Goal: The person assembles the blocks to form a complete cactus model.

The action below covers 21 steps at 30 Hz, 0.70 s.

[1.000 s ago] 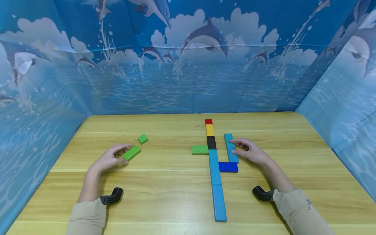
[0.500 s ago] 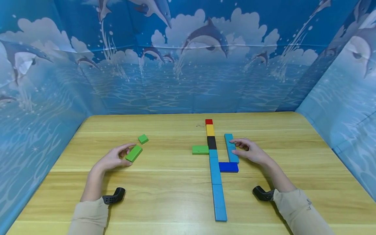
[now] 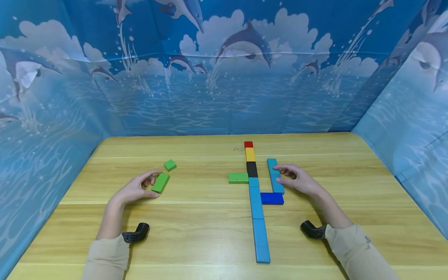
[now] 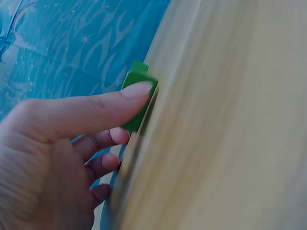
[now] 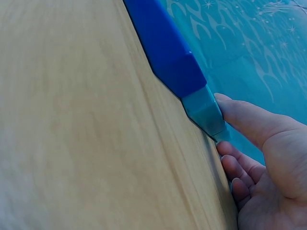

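In the head view, my left hand [image 3: 134,188] pinches a rectangular green block [image 3: 161,183] at the left of the table, index finger by its far end, thumb by its near end. In the left wrist view, the thumb lies against this green block [image 4: 139,112]. A smaller green block [image 3: 170,165] lies just beyond it. My right hand [image 3: 299,179] rests with index finger and thumb touching two light blue blocks [image 3: 277,183] set end to end. In the right wrist view, the thumb meets a light blue block [image 5: 204,109] beside a dark blue block [image 5: 168,52].
A long row runs up the table: light blue blocks [image 3: 256,203], a black block [image 3: 252,169], a yellow block [image 3: 250,154] and a red block [image 3: 248,144]. Another green block [image 3: 238,178] juts left from it. A dolphin-print curtain [image 3: 224,97] encloses the wooden table [image 3: 196,233].
My left hand has moved slightly right, and the green block in it has turned more upright in the head view. The right hand has stayed in place.
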Each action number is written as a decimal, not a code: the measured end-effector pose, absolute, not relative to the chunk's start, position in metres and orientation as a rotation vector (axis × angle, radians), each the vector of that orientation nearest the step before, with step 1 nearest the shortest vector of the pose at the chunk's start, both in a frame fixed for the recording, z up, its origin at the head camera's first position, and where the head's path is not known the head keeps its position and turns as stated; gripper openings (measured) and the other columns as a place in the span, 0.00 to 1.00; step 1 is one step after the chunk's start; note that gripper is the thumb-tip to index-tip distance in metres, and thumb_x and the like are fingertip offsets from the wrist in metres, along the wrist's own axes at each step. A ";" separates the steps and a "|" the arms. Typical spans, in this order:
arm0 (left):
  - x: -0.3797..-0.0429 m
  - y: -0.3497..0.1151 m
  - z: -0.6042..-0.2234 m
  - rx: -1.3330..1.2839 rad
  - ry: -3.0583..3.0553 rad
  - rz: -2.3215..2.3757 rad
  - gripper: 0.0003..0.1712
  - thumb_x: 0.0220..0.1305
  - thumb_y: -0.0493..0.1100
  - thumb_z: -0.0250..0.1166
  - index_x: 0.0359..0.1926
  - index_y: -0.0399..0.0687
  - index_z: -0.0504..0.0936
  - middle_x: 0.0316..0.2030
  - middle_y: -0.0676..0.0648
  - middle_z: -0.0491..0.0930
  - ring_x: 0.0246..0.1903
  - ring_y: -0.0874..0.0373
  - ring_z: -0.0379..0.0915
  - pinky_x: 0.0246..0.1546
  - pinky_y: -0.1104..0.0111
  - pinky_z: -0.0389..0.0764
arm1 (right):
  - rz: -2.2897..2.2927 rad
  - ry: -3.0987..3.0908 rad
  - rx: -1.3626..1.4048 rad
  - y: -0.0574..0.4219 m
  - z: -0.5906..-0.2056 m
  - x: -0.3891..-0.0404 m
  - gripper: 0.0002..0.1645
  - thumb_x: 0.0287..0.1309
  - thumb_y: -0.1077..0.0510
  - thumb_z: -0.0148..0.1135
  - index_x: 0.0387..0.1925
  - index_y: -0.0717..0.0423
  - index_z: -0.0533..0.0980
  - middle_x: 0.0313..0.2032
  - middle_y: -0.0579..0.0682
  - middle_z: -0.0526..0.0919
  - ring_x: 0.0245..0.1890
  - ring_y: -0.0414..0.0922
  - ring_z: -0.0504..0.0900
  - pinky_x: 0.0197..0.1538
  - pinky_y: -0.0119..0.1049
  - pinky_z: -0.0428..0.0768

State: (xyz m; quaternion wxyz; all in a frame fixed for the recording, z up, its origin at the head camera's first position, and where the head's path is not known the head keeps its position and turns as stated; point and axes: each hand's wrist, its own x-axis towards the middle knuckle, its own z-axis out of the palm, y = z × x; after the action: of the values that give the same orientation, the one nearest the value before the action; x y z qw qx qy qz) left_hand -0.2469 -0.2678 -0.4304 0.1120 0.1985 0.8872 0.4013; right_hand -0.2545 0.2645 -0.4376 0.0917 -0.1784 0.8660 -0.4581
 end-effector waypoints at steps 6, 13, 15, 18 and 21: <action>-0.246 -0.271 -0.429 0.578 2.571 1.209 0.39 0.51 0.40 0.69 0.62 0.37 0.63 0.36 0.44 0.66 0.33 0.54 0.58 0.34 0.69 0.62 | -1.362 2.570 -0.531 0.265 -0.438 -0.255 0.26 0.60 0.55 0.58 0.58 0.59 0.68 0.45 0.57 0.69 0.40 0.49 0.64 0.40 0.36 0.66; -0.246 -0.266 -0.431 0.509 2.605 1.222 0.39 0.46 0.44 0.72 0.59 0.38 0.67 0.34 0.44 0.67 0.31 0.54 0.58 0.32 0.69 0.62 | -1.366 2.570 -0.545 0.265 -0.439 -0.256 0.26 0.60 0.55 0.58 0.58 0.60 0.68 0.45 0.58 0.69 0.40 0.49 0.63 0.40 0.36 0.66; -0.244 -0.260 -0.427 0.507 2.620 1.226 0.38 0.45 0.43 0.73 0.58 0.38 0.68 0.33 0.44 0.68 0.31 0.53 0.59 0.32 0.69 0.62 | -1.362 2.571 -0.545 0.265 -0.439 -0.255 0.26 0.60 0.55 0.58 0.58 0.60 0.68 0.45 0.58 0.69 0.40 0.49 0.63 0.40 0.36 0.66; -0.240 -0.246 -0.417 0.515 2.620 1.255 0.37 0.44 0.40 0.74 0.56 0.36 0.69 0.33 0.40 0.69 0.31 0.50 0.61 0.33 0.68 0.64 | -1.359 2.573 -0.541 0.265 -0.439 -0.255 0.26 0.60 0.55 0.58 0.58 0.60 0.68 0.45 0.57 0.69 0.40 0.49 0.64 0.40 0.36 0.66; -0.241 -0.231 -0.413 0.519 2.613 1.297 0.37 0.44 0.37 0.74 0.56 0.34 0.68 0.34 0.37 0.69 0.33 0.48 0.61 0.33 0.67 0.65 | -1.361 2.571 -0.539 0.265 -0.439 -0.255 0.26 0.60 0.55 0.58 0.58 0.60 0.68 0.45 0.57 0.69 0.40 0.49 0.64 0.40 0.36 0.66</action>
State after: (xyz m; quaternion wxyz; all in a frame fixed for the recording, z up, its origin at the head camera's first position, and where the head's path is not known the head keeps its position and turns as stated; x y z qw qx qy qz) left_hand -0.2410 -0.2310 -0.4128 0.0893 0.1744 0.8784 0.4360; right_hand -0.2550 0.2653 -0.4391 0.0917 -0.1814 0.8654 -0.4580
